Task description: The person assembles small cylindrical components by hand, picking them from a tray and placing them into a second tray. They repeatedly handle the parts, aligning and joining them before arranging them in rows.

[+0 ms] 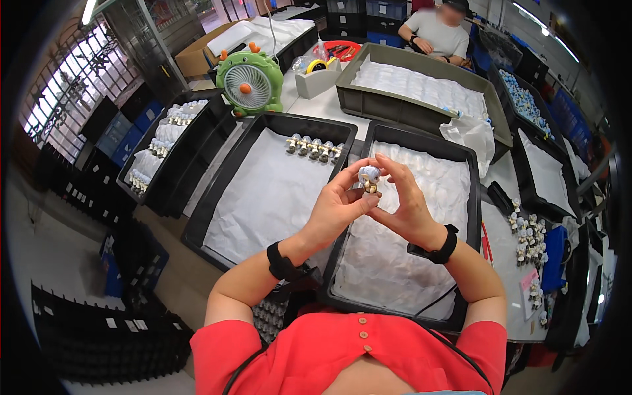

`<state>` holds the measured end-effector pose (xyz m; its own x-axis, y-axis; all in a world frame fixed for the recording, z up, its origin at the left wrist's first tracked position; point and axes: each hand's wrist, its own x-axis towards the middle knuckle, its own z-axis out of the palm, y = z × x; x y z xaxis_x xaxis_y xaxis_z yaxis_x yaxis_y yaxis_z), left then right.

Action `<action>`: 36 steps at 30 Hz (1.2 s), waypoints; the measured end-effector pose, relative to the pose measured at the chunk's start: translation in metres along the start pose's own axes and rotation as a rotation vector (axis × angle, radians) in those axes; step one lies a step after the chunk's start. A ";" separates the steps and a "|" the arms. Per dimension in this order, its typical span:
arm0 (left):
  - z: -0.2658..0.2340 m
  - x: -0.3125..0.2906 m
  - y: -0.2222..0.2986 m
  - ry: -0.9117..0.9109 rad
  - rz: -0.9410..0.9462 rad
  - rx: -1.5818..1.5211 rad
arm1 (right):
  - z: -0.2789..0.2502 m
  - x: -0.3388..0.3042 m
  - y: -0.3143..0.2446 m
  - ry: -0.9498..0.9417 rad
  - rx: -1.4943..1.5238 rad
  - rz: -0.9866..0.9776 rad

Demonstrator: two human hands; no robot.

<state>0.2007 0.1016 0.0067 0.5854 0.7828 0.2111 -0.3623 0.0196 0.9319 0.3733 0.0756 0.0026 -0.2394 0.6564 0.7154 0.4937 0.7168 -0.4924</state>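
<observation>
A small figurine [369, 176] with a pale, rounded head and a gold-and-white body is held upright in front of me. My left hand [334, 209] is closed round its lower part, thumb and fingers pinching it. My right hand [409, 209] curves around the other side, its fingertips at the head and its thumb near the base. Both hands are above the inner edges of two black trays. The left tray [191, 232], lined with white sheet, has a row of similar figurines [315, 147] at its far end. The right tray [475, 197] holds white, bumpy wrapping [401, 263].
Beyond the trays stand a green fan [250, 80], a tape dispenser [317, 79] and a large olive bin [421, 105]. Another black tray [178, 187] with figurines is at the left. Loose figurines [530, 240] lie at the right. A person [440, 33] sits across the table.
</observation>
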 end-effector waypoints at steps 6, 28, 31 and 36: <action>-0.006 0.001 -0.008 0.020 -0.094 -0.022 | 0.006 -0.010 0.013 0.012 0.025 -0.001; -0.012 -0.001 -0.005 -0.057 -0.255 -0.337 | 0.008 -0.017 0.011 -0.006 0.239 0.180; -0.013 -0.001 -0.007 -0.054 -0.255 -0.356 | 0.005 -0.015 0.007 0.034 0.161 0.110; -0.014 -0.003 -0.012 -0.049 -0.287 -0.348 | 0.004 -0.017 0.005 0.049 0.173 0.105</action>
<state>0.1927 0.1077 -0.0093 0.7284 0.6849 -0.0199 -0.3976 0.4461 0.8018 0.3766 0.0688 -0.0137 -0.1515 0.7202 0.6770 0.3622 0.6777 -0.6399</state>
